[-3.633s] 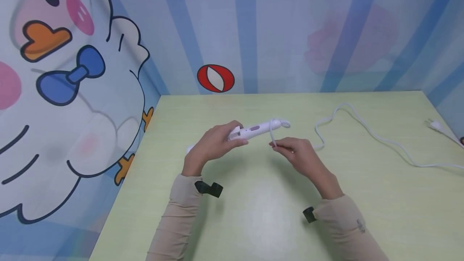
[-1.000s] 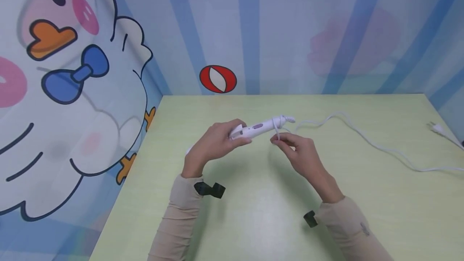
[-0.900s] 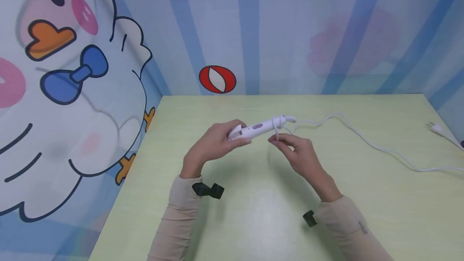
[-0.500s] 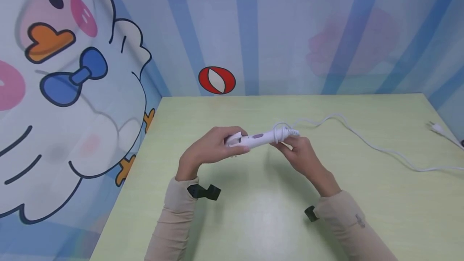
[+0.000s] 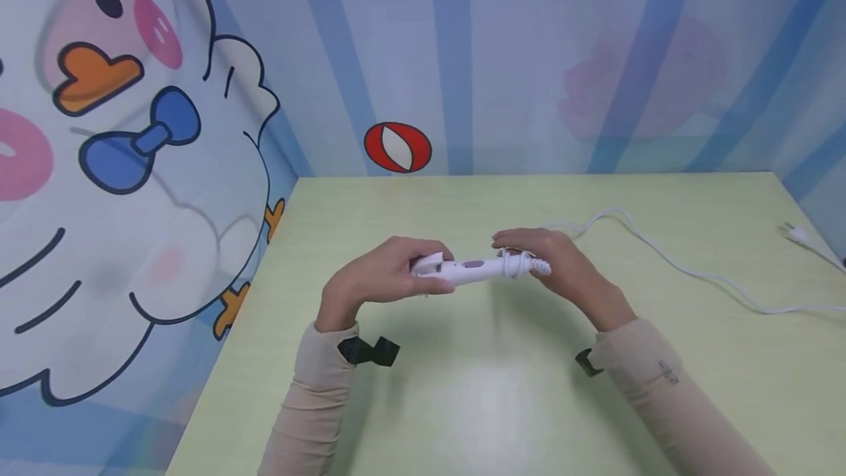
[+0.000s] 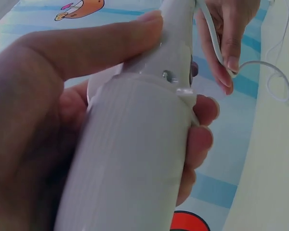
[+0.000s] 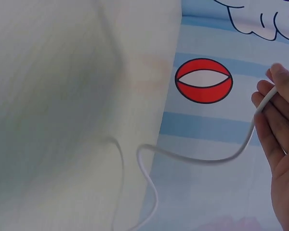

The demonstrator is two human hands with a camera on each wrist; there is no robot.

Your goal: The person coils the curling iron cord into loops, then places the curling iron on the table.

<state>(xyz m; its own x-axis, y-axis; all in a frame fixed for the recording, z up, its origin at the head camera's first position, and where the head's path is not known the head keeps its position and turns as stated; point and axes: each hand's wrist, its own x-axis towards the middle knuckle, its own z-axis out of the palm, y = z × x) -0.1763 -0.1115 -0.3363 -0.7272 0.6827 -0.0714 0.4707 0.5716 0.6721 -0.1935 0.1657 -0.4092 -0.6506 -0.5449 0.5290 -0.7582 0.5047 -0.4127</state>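
Observation:
My left hand [image 5: 373,270] grips a white curling iron [image 5: 485,270], held nearly level above the table. Its handle, with a purple-grey button [image 5: 473,264], points right. In the left wrist view the thick white barrel [image 6: 125,144] runs through my palm, the thumb lying along it. Several turns of white power cord [image 5: 514,264] circle the handle's right end. At that end, on the far side, is my right hand [image 5: 562,259]. The left wrist view shows its thumb and fingertips pinching the cord [image 6: 214,36]; in the right wrist view the cord [image 7: 248,139] trails from the fingers.
The loose cord [image 5: 687,265] snakes across the pale table [image 5: 463,417] toward the right edge. A two-pin plug [image 5: 798,236] lies at the far right. Printed walls [image 5: 515,57] rise behind the table and at its left side.
My right hand has moved from below the handle round to its far side, carrying the cord. The curling iron has come lower and more level. More cord now circles the handle.

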